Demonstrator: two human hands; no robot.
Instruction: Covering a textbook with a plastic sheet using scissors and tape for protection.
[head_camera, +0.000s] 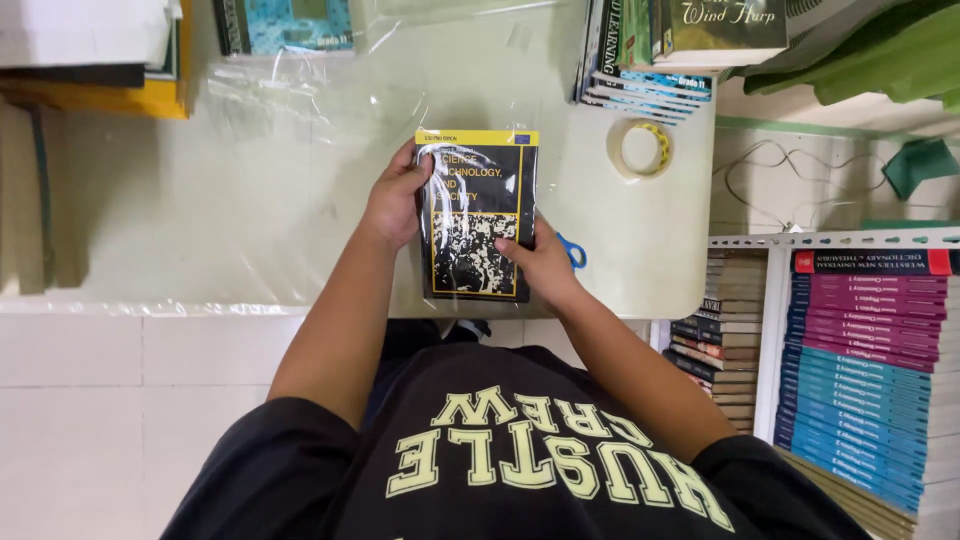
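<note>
Hands grip a black-and-yellow book (478, 215) between them over the pale worktop (640, 250): right hand (540, 262) pinches its lower right corner, left hand (395, 198) clasps its left edge. Beyond lies a tape roll (639, 148).

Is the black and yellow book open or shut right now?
Shut: the book lies flat, front cover up, gripped by left hand and right hand.
</note>
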